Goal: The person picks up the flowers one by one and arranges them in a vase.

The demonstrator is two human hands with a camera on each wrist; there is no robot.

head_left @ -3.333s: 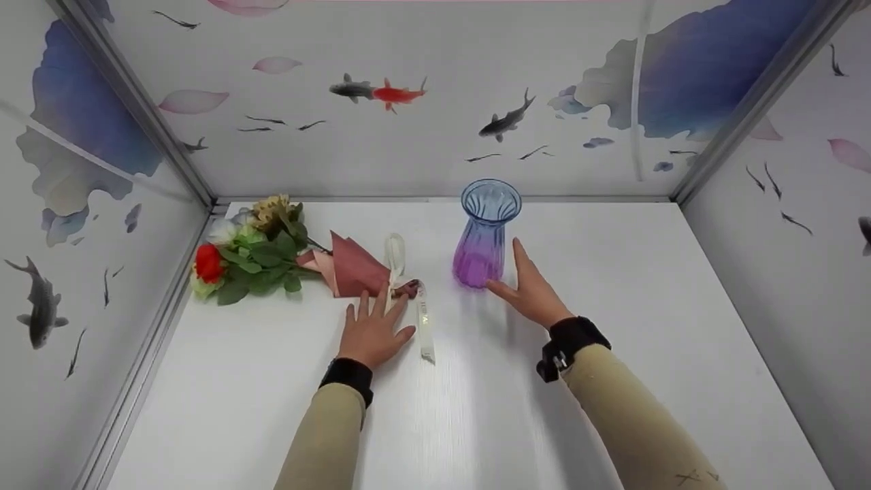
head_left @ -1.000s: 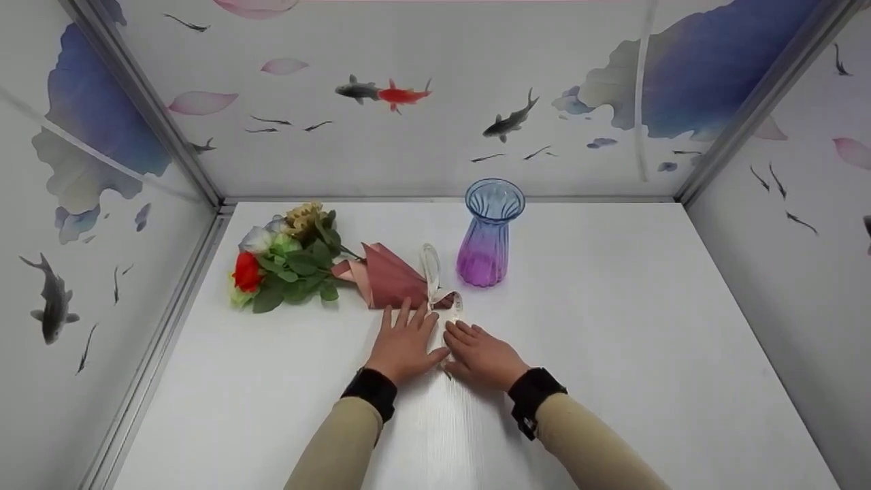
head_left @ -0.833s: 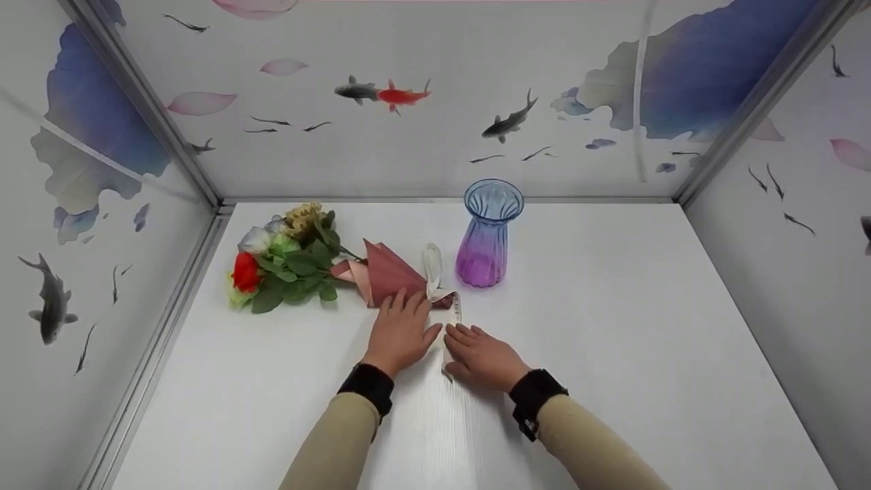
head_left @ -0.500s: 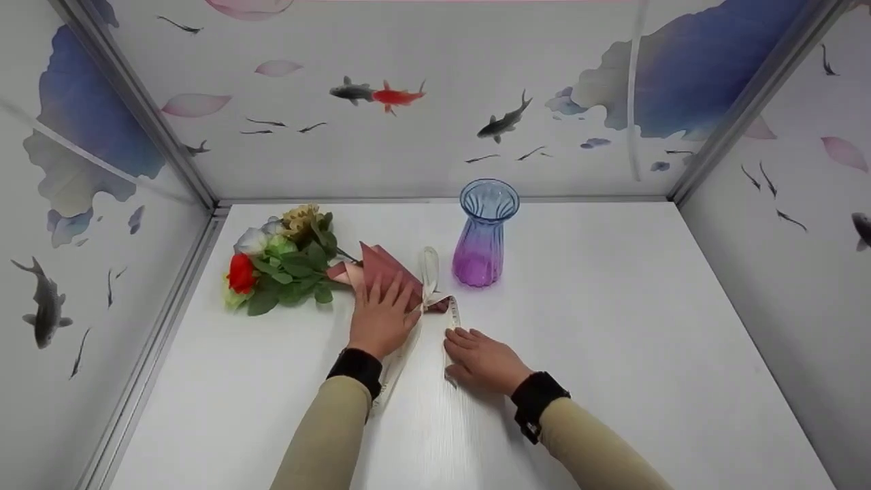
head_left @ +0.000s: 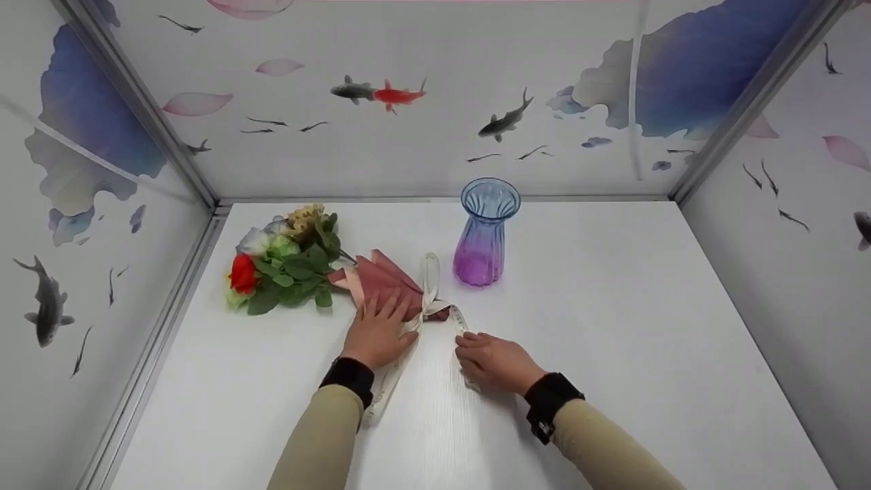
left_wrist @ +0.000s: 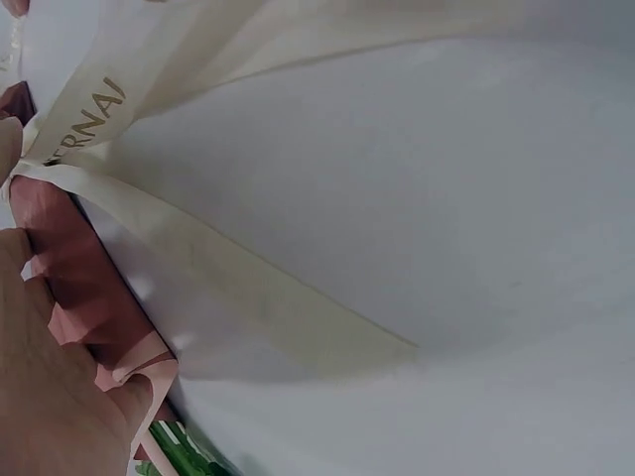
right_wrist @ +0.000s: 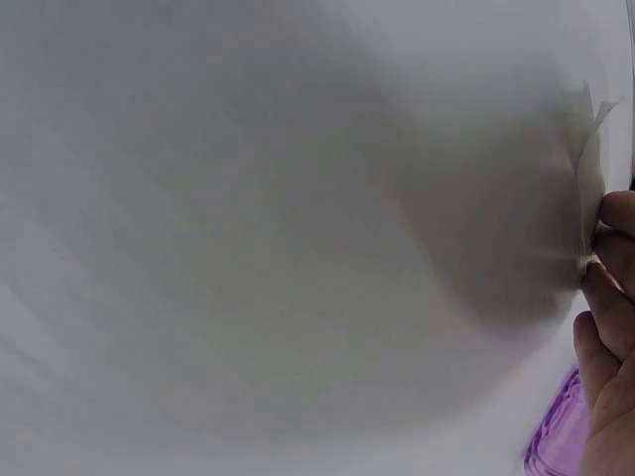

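Observation:
A bouquet of flowers point(head_left: 292, 265) with red, yellow, white and green heads lies on its side, blooms to the left. Dusky pink wrapping paper point(head_left: 384, 278) surrounds its stems, tied with a cream ribbon point(head_left: 428, 297) in a looped bow. My left hand point(head_left: 378, 333) rests on the paper with fingers spread. One ribbon tail runs from the knot past that hand towards me, printed letters showing in the left wrist view. With its fingertips my right hand point(head_left: 500, 362) pinches the other ribbon tail point(right_wrist: 590, 183), partly hidden under the fingers.
Behind the right hand a ribbed glass vase point(head_left: 480, 255), blue above and purple below, stands upright near the bow. The white table point(head_left: 612, 292) is closed in by walls printed with fish and petals, the back wall point(head_left: 435, 156) just beyond the vase.
The right hand has left the vase's side and come to the ribbon, lately shifting slightly right with its tail. The left hand has moved onto the paper, and the bouquet has slid right.

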